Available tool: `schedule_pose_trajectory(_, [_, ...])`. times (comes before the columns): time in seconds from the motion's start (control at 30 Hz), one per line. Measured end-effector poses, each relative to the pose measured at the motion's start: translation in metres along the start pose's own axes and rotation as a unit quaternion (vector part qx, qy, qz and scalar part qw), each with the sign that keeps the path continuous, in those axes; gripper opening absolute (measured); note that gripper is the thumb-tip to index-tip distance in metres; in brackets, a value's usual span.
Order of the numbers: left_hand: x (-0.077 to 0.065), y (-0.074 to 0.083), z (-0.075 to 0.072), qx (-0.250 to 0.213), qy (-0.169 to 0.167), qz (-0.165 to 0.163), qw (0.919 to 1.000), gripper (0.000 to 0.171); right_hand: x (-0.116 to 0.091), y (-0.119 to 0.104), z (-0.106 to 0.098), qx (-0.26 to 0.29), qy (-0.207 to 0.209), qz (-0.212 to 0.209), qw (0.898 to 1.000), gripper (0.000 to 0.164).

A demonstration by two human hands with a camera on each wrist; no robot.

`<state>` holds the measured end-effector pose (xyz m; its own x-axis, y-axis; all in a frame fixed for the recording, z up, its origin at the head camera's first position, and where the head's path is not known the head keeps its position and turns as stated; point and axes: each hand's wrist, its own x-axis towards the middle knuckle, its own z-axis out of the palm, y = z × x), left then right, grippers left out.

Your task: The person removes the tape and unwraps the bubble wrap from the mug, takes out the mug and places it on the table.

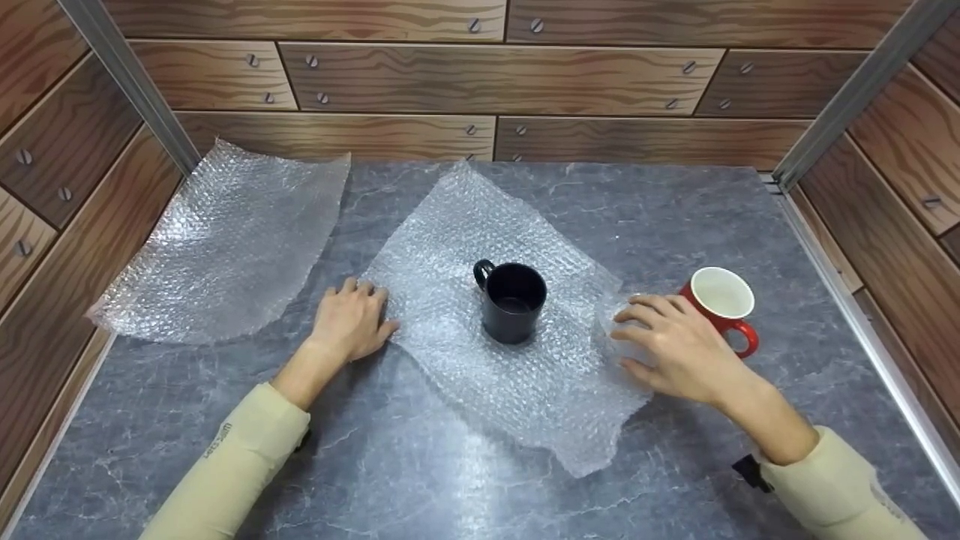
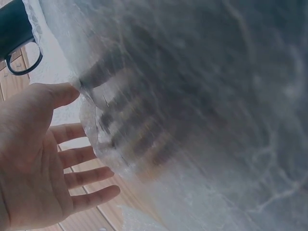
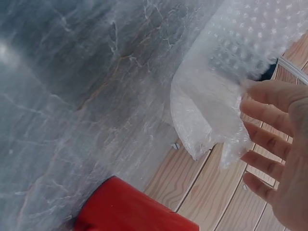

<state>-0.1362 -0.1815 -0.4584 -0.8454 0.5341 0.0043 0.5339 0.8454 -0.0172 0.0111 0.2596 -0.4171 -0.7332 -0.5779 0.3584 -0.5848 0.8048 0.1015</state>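
A black mug (image 1: pixel 514 304) stands upright, handle toward the back left, on a bubble wrap sheet (image 1: pixel 480 397) laid cornerwise. At the sheet's left edge, my left hand (image 1: pixel 351 319) rests with its fingers extended; in the left wrist view its thumb touches the wrap's edge (image 2: pixel 91 115). My right hand (image 1: pixel 679 349) is at the right corner, fingers spread and slightly bent, fingertips right at the crumpled wrap (image 3: pixel 211 115). Just beyond that hand is a red mug (image 1: pixel 721 300) with a white inside, partly covered by it.
A second bubble wrap sheet (image 1: pixel 240 247) lies at the back left, its far edge up against the wall. Wood-patterned panels (image 1: pixel 495 79) enclose the grey marbled table (image 1: pixel 360 465) at the back and both sides. Metal rails (image 1: pixel 862 322) run along the side edges.
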Motion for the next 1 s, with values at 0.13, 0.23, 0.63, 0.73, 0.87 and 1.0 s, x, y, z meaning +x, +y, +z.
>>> schedule_pose_trajectory(0.13, [0.000,0.000,0.000,-0.003,-0.004,-0.002,1.0000,0.057,-0.002,-0.002,-0.002,0.004,-0.016,0.021,1.000,0.032])
schedule_pose_trajectory(0.23, [0.000,0.000,0.000,0.008,-0.006,0.001,1.0000,0.057,-0.003,-0.002,-0.002,-0.001,-0.021,0.033,0.999,0.033])
schedule_pose_trajectory(0.63, [-0.001,0.000,-0.001,0.008,-0.002,0.001,1.0000,0.057,-0.008,-0.003,0.002,-0.020,-0.047,0.029,0.998,0.040])
schedule_pose_trajectory(0.73, [0.000,0.000,0.000,0.006,0.000,0.000,1.0000,0.057,-0.009,-0.003,0.003,-0.017,-0.057,0.034,0.998,0.044])
schedule_pose_trajectory(0.87, [-0.001,0.001,0.000,0.015,0.004,0.002,0.9999,0.057,-0.012,-0.004,0.006,-0.011,-0.074,0.037,0.996,0.052])
schedule_pose_trajectory(1.0, [-0.001,0.004,-0.002,0.020,0.008,0.004,0.9998,0.056,-0.014,-0.005,0.009,-0.003,-0.093,0.045,0.995,0.056])
